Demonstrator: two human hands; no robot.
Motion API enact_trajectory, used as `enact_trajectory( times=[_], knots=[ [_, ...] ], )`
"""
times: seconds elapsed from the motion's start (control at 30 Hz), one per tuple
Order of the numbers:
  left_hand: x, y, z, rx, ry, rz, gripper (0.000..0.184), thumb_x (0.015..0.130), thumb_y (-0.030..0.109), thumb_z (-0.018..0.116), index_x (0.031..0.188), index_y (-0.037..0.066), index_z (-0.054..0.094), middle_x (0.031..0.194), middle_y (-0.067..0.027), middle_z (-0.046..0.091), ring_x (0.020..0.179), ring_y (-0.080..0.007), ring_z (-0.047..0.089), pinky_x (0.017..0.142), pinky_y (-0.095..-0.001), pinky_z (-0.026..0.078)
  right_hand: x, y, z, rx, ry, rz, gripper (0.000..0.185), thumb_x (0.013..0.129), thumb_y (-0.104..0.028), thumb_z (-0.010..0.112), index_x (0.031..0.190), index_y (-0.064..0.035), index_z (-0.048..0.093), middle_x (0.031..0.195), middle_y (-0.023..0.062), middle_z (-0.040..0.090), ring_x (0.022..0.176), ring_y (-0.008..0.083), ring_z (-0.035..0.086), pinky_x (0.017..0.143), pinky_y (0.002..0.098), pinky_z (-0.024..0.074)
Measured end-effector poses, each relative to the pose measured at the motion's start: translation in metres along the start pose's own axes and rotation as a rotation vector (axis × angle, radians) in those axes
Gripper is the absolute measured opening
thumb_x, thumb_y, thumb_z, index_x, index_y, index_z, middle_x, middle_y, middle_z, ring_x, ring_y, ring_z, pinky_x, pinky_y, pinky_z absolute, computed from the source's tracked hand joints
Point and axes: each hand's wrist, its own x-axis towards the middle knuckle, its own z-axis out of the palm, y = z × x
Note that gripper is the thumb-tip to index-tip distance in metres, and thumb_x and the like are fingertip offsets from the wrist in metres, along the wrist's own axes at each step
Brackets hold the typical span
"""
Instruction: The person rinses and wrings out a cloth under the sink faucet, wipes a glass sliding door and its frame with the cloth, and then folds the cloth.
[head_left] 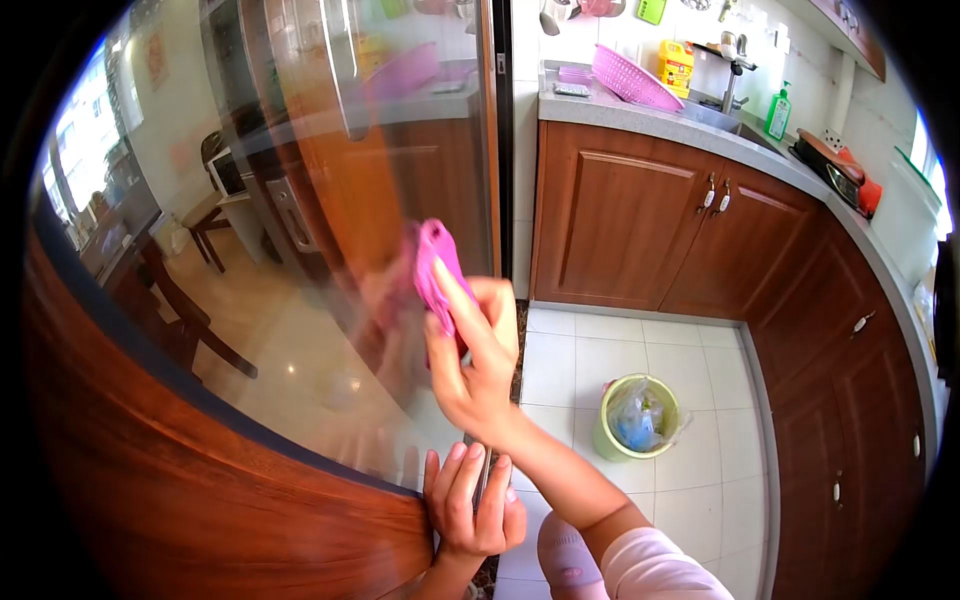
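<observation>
At the far left we see a dark wooden chair (190, 315) showing in a large glass pane (330, 400), though we cannot tell whether all of that room is seen through it or partly mirrored. Reddish-brown wooden framing (250, 480) curves along the pane's lower edge. Near the middle, our right hand (480, 370) holds a bright pink cloth (437, 262), its grip pinched, with the thumb and fingers pressing on the folds. The cloth lies at the fingertips, at their upper left, between hand and glass; its long axis runs nearly upright, its top leaning slightly left. It is at the glass or just off it. The right hand is the nearer one. Our left hand (475, 505) is below, at the frame's edge, fingertips up and slightly parted; we cannot tell whether it clasps anything.

Further right, a lined green bin (607, 440) sits on white floor tiles. Above it, on the grey worktop (635, 119), a pink colander (635, 82) leans, followed by a yellow jug (676, 68) with a red-marked label and a green pump bottle (777, 115). We can read no brand or wording on either.
</observation>
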Motion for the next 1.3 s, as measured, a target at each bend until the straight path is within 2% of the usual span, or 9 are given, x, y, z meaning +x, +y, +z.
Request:
enact_trajectory(
  times=[0.1,0.3,0.43,0.7,0.83,0.97,1.1,1.17,1.3],
  knots=[
    [0.001,0.000,0.001,-0.003,0.007,0.003,0.030,0.090,0.017,0.051,0.102,-0.003,0.069,0.121,-0.0233,0.060,0.117,-0.0401,0.058,0.107,-0.0595,0.041,0.045,0.039,0.019,-0.036,0.081,-0.126,0.044,0.091,0.003,0.061,0.132,-0.0112,0.064,0.095,0.0135,0.054,0.083,0.0238,0.056,0.070,0.0299,0.0460],
    [0.001,-0.002,0.003,-0.018,-0.025,0.011,0.029,0.089,0.016,0.052,0.102,-0.003,0.070,0.119,-0.0227,0.061,0.115,-0.0391,0.058,0.107,-0.0581,0.042,-0.068,0.185,0.001,-0.243,-0.039,0.742,0.039,0.101,-0.018,0.051,0.139,-0.0169,0.059,0.096,0.0185,0.068,0.087,0.0312,0.064,0.080,0.0393,0.0512],
    [0.003,-0.003,0.007,-0.012,-0.011,0.004,0.029,0.089,0.016,0.052,0.101,-0.003,0.070,0.118,-0.0224,0.062,0.114,-0.0390,0.058,0.106,-0.0578,0.042,-0.107,0.110,-0.010,-0.138,0.009,0.782,0.039,0.101,-0.016,0.051,0.139,-0.0089,0.058,0.098,0.0171,0.067,0.083,0.0253,0.065,0.079,0.0321,0.0516],
    [0.002,-0.002,0.007,-0.032,0.101,-0.005,0.028,0.089,0.013,0.053,0.105,-0.002,0.070,0.119,-0.0211,0.060,0.115,-0.0380,0.057,0.104,-0.0556,0.046,0.040,0.025,0.015,-0.033,0.036,-0.103,0.047,0.088,0.006,0.059,0.133,-0.0067,0.062,0.077,0.0123,0.048,0.066,0.0238,0.051,0.060,0.0324,0.0434],
    [0.003,-0.002,0.004,-0.074,0.080,-0.004,0.028,0.088,0.012,0.053,0.105,-0.004,0.068,0.120,-0.0230,0.059,0.114,-0.0401,0.057,0.102,-0.0547,0.047,0.030,0.138,0.015,-0.092,0.029,0.453,0.037,0.102,-0.018,0.050,0.136,-0.0090,0.059,0.124,0.0215,0.066,0.116,0.0361,0.064,0.097,0.0382,0.0494],
    [0.002,-0.005,0.005,-0.111,0.068,0.013,0.028,0.088,0.012,0.052,0.105,-0.006,0.066,0.120,-0.0247,0.058,0.113,-0.0418,0.057,0.099,-0.0538,0.047,-0.048,0.141,-0.002,-0.261,-0.096,0.813,0.041,0.103,-0.026,0.047,0.141,-0.0125,0.055,0.129,0.0164,0.066,0.118,0.0300,0.064,0.100,0.0374,0.0482],
    [0.002,-0.006,0.004,-0.160,0.089,0.011,0.028,0.088,0.013,0.052,0.105,-0.006,0.065,0.121,-0.0244,0.057,0.114,-0.0419,0.056,0.100,-0.0525,0.047,-0.107,0.081,-0.010,-0.182,-0.046,0.756,0.041,0.103,-0.020,0.047,0.141,-0.0094,0.056,0.127,0.0213,0.065,0.111,0.0318,0.067,0.094,0.0383,0.0500],
    [0.000,-0.007,0.002,-0.177,0.104,0.001,0.029,0.089,0.014,0.052,0.108,-0.006,0.063,0.123,-0.0241,0.056,0.115,-0.0421,0.056,0.100,-0.0520,0.047,-0.092,0.054,0.000,-0.121,0.043,0.344,0.042,0.100,-0.009,0.052,0.141,-0.0076,0.056,0.114,0.0169,0.069,0.092,0.0258,0.069,0.081,0.0329,0.0519],
    [-0.006,-0.006,-0.001,-0.202,0.127,-0.001,0.032,0.090,0.014,0.051,0.115,-0.006,0.056,0.128,-0.0248,0.051,0.121,-0.0436,0.053,0.102,-0.0520,0.045,0.005,-0.036,0.001,0.041,-0.062,0.016,0.051,0.088,0.008,0.060,0.138,-0.0034,0.058,0.077,0.0071,0.047,0.061,0.0149,0.044,0.055,0.0251,0.0380]
  ],
)
